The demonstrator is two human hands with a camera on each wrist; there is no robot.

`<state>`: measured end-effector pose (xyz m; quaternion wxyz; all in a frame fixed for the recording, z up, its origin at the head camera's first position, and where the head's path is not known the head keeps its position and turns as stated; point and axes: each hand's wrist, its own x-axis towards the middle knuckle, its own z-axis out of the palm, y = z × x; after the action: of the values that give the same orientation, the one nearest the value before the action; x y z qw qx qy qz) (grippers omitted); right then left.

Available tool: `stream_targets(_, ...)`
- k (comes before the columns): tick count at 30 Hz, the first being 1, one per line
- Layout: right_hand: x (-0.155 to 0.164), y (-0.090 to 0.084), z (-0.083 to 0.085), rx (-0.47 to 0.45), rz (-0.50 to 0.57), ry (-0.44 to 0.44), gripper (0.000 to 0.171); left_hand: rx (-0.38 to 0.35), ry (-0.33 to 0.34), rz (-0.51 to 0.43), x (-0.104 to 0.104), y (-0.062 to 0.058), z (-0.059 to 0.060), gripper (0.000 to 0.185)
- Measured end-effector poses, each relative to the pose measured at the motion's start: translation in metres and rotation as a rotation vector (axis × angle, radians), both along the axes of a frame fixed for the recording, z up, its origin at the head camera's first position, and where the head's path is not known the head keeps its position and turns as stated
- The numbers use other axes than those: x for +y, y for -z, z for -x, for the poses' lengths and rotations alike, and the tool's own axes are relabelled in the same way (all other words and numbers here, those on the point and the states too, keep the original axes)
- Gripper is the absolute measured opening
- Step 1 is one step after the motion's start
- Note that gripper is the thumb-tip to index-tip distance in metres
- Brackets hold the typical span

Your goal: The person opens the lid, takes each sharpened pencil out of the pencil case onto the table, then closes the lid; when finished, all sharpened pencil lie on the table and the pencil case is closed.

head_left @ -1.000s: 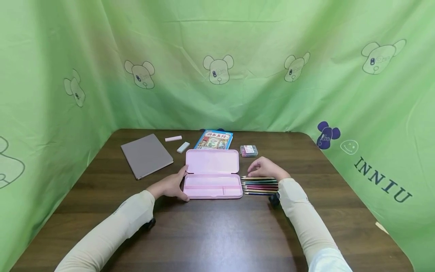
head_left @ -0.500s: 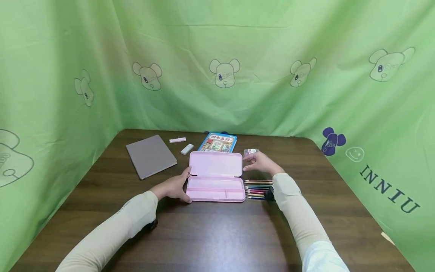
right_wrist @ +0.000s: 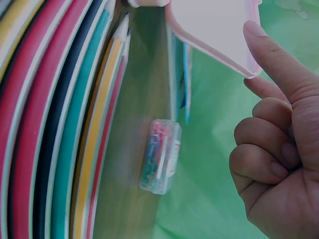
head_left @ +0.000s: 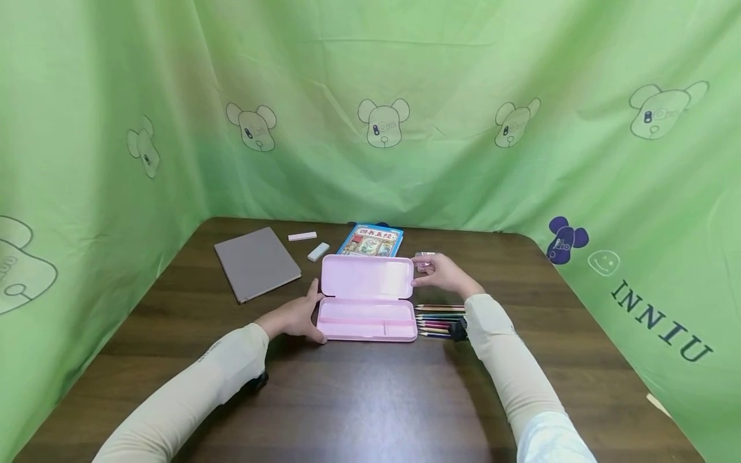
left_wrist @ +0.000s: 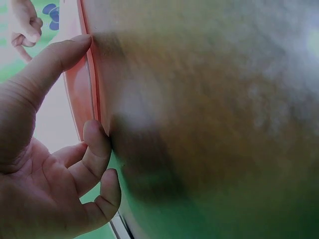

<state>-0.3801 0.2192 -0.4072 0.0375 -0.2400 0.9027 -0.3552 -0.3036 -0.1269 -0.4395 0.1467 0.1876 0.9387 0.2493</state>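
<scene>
A pink pencil case [head_left: 366,320] lies open on the brown table [head_left: 370,399], its lid [head_left: 361,276] towards the back. My left hand [head_left: 292,318] grips the case's left end, thumb along the far side and fingers curled at the near side [left_wrist: 97,144]. My right hand [head_left: 442,275] is at the lid's right corner; the thumb [right_wrist: 269,45] touches the lid's edge [right_wrist: 234,59], a finger lies behind it, and the other fingers are curled. A small clear box of paper clips [right_wrist: 160,156] lies just beyond that hand. Coloured pencils [head_left: 440,320] lie in a row right of the case.
At the back of the table lie a grey notebook [head_left: 257,263], a pink strip [head_left: 302,236], a white eraser [head_left: 318,251] and a blue picture book [head_left: 370,240]. Green cloth [head_left: 370,96] with bear prints walls in the table on three sides.
My right hand left the pencils and moved back and left to the lid's right corner. The left hand stayed on the case's left end.
</scene>
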Motion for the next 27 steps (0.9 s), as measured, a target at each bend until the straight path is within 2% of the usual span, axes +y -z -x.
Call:
stream_targets(7,0.004,-0.015,-0.024,0.064,-0.080,0.012,0.060,0.025,0.023,-0.002,-0.002,0.000,0.003,0.130)
stream_targets(12,0.007,-0.018,-0.043,0.070,-0.107,0.011,0.055,0.044,0.050,-0.050,-0.002,0.000,0.003,0.128)
stream_targets(17,0.007,-0.016,-0.055,0.094,-0.118,-0.013,0.047,0.038,0.047,-0.055,-0.003,0.001,0.003,0.121)
stream_targets(21,0.004,-0.013,-0.063,0.073,-0.126,-0.050,0.040,0.053,0.056,-0.058,-0.003,0.001,0.004,0.110)
stream_targets(27,-0.003,-0.001,-0.069,0.091,-0.182,-0.101,0.038,0.061,0.065,-0.061,-0.005,0.002,0.005,0.102)
